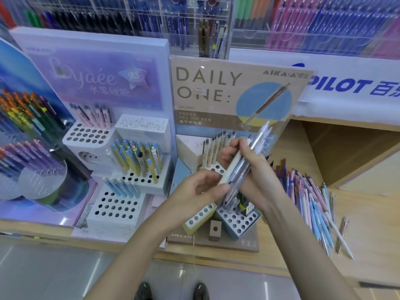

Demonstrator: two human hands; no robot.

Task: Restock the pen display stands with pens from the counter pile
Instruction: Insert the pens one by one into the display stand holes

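Clamped slantwise in the right hand [254, 169]: a bundle of pens [258, 139], clear lilac barrels plus one cream pen [231, 167]. Pinching its lower tip with the left hand [198, 191], above the Daily One stand [216, 94]. Beside, to the right on the counter [368, 224], a fanned pastel pile [313, 204].

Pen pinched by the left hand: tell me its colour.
The pen is cream white, best seen in the head view.

- left forearm [140, 239]: bare, enters from lower left, angled up and right.
- left hand [199, 189]: fingers curled, thumb and fingertips pinching lower end of cream pen [232, 165].
- right forearm [303, 245]: bare, enters from lower right, angled up and left.
- right hand [251, 169]: fingers wrapped round slanted bundle of pens [259, 137].
- hands just beside each other, left one lower.
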